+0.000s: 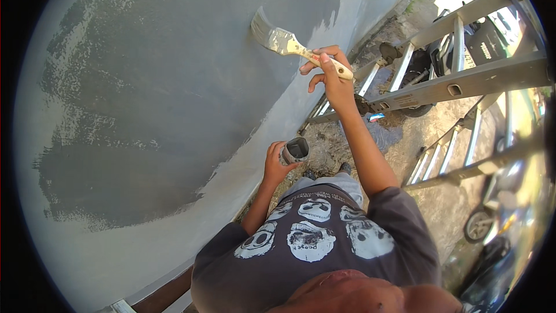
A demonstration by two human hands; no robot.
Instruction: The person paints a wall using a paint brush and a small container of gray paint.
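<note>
While the person stands high above the ground facing a wall (145, 81), the right hand (327, 72) is raised with its fingers (317, 61) curled loosely round the pale wooden handle of a wide paintbrush (289, 42). The thumb and first fingers pinch the handle near its end, and one lower finger hangs free beneath it. Out from the fingertips, up and to the left, the metal band and the light bristles reach to the wall, and the bristle tips touch it at the edge of the dark grey painted patch. That patch spreads well to the left of the brush, with paler, unpainted surface round it.

Below the right hand and apart from it, the left hand (277, 162) is closed round a small grey container (295, 150), its fingers wrapped about the side and its open, squarish mouth showing dark inside. The container sits just to the right of the knuckles, held away from the wall.

To the right of both hands a metal ladder (463, 81) runs across, with rough ground (428, 133) far below it. The person wears a dark printed shirt (313, 237).
</note>
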